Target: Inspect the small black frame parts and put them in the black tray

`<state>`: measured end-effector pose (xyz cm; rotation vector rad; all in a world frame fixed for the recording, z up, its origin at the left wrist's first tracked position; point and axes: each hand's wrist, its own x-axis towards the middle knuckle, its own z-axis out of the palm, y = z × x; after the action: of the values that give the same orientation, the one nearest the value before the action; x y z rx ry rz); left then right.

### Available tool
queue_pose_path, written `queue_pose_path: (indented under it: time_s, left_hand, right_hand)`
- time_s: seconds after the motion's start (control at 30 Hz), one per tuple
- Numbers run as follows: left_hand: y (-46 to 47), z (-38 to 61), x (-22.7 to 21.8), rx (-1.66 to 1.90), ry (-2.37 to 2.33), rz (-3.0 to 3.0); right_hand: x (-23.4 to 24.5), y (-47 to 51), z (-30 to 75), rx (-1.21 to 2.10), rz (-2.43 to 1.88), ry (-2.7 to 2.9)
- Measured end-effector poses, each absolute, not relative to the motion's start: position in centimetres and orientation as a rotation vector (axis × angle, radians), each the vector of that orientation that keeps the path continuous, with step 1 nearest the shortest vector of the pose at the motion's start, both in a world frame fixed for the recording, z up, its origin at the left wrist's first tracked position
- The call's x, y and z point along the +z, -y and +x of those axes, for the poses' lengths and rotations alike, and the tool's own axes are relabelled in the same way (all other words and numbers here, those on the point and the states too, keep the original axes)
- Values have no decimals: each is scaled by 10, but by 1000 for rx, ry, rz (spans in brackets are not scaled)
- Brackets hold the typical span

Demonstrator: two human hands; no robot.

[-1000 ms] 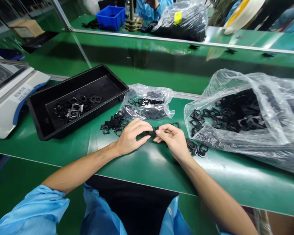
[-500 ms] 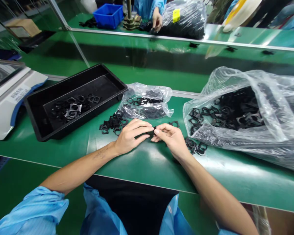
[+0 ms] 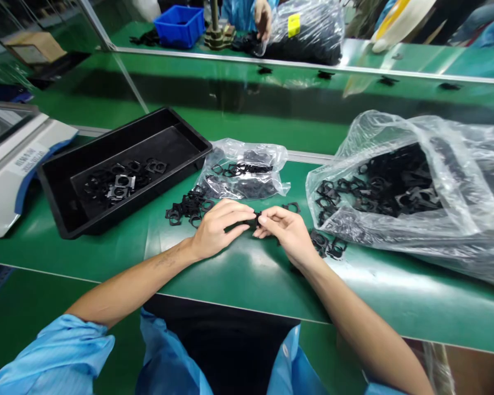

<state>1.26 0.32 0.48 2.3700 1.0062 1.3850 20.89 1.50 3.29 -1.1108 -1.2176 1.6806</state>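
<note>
My left hand (image 3: 220,227) and my right hand (image 3: 286,229) meet over the green table, both closed on one small black plastic part (image 3: 257,219). It sits between their fingertips, mostly covered. Left of my left hand lies a loose pile of black frame-shaped parts with round holes (image 3: 187,207). Just beyond my right hand is a single black frame (image 3: 291,207). More loose black parts (image 3: 327,246) lie to the right of that hand, near a big clear plastic bag (image 3: 395,230) filled with similar pieces.
A black tray (image 3: 127,140) holding some parts stands at the left, next to a white device (image 3: 12,164). Behind my hands lies a small clear bag of parts (image 3: 247,164). Across the green belt (image 3: 230,104), a co-worker's hand (image 3: 263,19) is near a blue bin (image 3: 179,27).
My hands hold nearly the same pose around the part. Across the way, the co-worker's hand has drawn back, and a black piece now lies on the belt below it.
</note>
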Motion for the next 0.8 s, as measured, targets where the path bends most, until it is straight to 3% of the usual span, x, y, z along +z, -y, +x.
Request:
queue_pose_path:
  time_s: [0.8]
  left_hand:
    - [0,13,6,1359,-1047,2319]
  right_hand:
    - [37,-14,208,1707,-1126,1205]
